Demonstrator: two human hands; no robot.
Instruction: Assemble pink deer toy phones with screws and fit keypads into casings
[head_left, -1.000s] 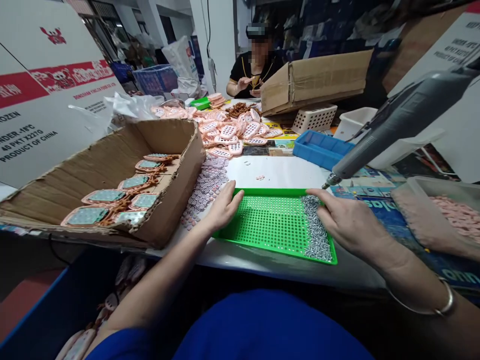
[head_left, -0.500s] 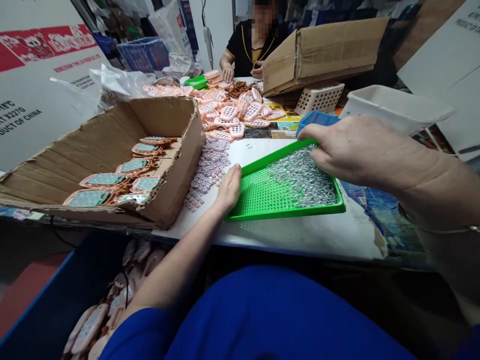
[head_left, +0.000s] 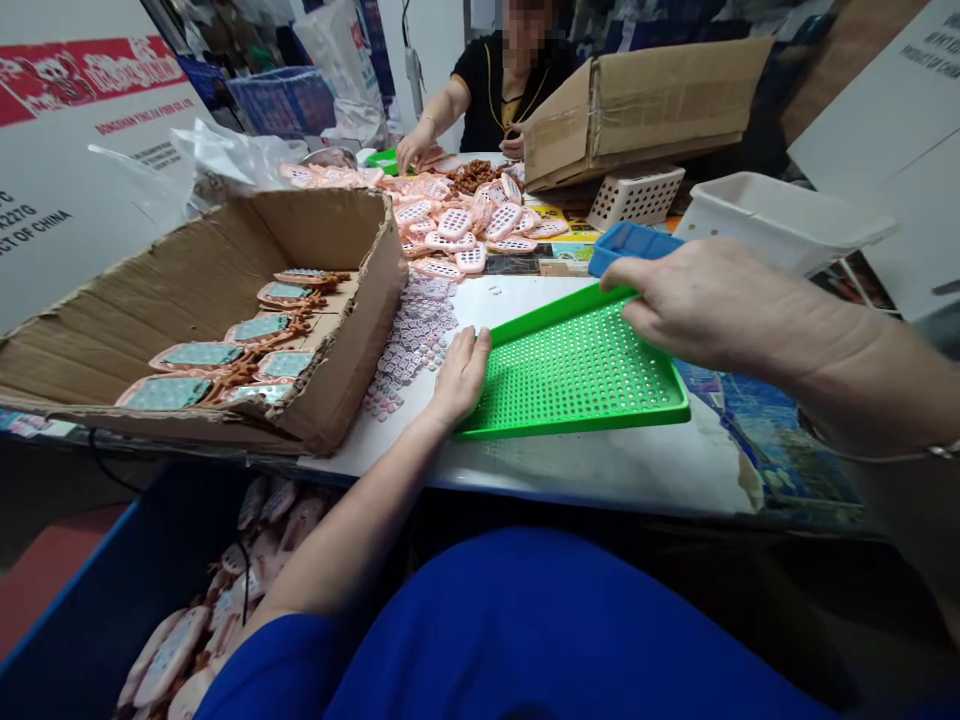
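Observation:
My left hand (head_left: pixel 463 378) is closed around the left end of a green perforated tray (head_left: pixel 570 365), its thumb along the near side of the rim. The tray's far right corner is gripped by my right hand (head_left: pixel 697 290), with thumb and fingers over the rim. The tray is tilted above the white tabletop, and pale dots show through its rows of holes. Left of the tray lie many small printed square pieces (head_left: pixel 412 345). Just behind my right hand is a blue plastic container (head_left: pixel 630 240).
A cardboard box (head_left: pixel 367 300) at left holds several pink pieces with teal panels (head_left: pixel 259 328). Behind lies a heap of pink pieces (head_left: pixel 454 225). A co-worker's hand (head_left: pixel 412 150) reaches there. A white bin (head_left: pixel 787 215) and tilted carton (head_left: pixel 667 100) stand at right. A blue crate (head_left: pixel 67 610) is below.
The pile of small silvery pieces seen on the tray's right half no longer shows; bare perforations are visible there. Both my hands keep hold. The co-worker's hand has moved left.

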